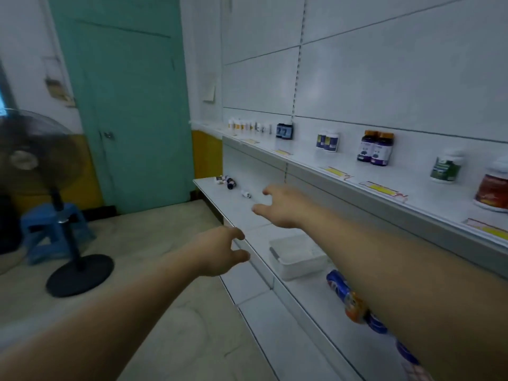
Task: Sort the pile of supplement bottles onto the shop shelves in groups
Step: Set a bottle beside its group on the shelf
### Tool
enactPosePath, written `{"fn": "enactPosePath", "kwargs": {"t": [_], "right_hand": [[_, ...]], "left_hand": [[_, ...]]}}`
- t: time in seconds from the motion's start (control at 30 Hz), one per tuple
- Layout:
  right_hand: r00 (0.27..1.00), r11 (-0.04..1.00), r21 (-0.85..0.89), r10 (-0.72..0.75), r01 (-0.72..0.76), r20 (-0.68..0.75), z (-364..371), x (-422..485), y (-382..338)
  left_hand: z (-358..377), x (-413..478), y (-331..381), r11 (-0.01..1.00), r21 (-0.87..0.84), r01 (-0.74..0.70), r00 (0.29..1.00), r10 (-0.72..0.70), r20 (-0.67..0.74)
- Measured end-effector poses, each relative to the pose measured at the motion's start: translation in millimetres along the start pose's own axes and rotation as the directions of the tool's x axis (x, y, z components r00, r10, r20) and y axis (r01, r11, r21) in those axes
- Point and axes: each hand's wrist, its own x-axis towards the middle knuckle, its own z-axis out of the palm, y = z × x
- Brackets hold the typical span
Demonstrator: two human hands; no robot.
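Note:
Both arms reach forward over the lower white shelf (220, 193). My right hand (283, 206) hovers above it with fingers spread and holds nothing. My left hand (220, 250) is at the shelf's front edge, fingers loosely bent, also empty. A few small bottles (226, 181) lie at the shelf's far left end, and one small white bottle (246, 193) lies just beyond my right fingertips. Blue and orange bottles (347, 295) lie on the shelf under my right forearm. On the upper shelf (343, 163) stand grouped bottles: small white ones (247, 125), dark blue (284, 131), purple (375, 148), green (446, 166), red (493, 188).
A clear plastic tub (298, 257) sits on the lower shelf between my arms. A standing fan (55, 188) and a blue stool (53, 229) stand on the floor at left, in front of a teal door (129, 105). Yellow price tags (383, 189) line the upper shelf edge.

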Motion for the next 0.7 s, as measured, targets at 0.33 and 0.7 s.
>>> {"fn": "enactPosePath", "kwargs": {"t": [0.33, 0.7], "right_hand": [[0.996, 0.999, 0.029, 0.030, -0.033, 0.087, 72.3, 228.9, 22.1], [0.991, 0.997, 0.000, 0.083, -0.083, 0.101, 120.4, 466.8, -3.0]], "left_hand": [[-13.4, 205.4, -106.6, 0.997, 0.003, 0.075, 0.997, -0.075, 0.029], [-55.4, 404.4, -239.7, 0.999, -0.038, 0.033, 0.998, -0.030, 0.058]]}}
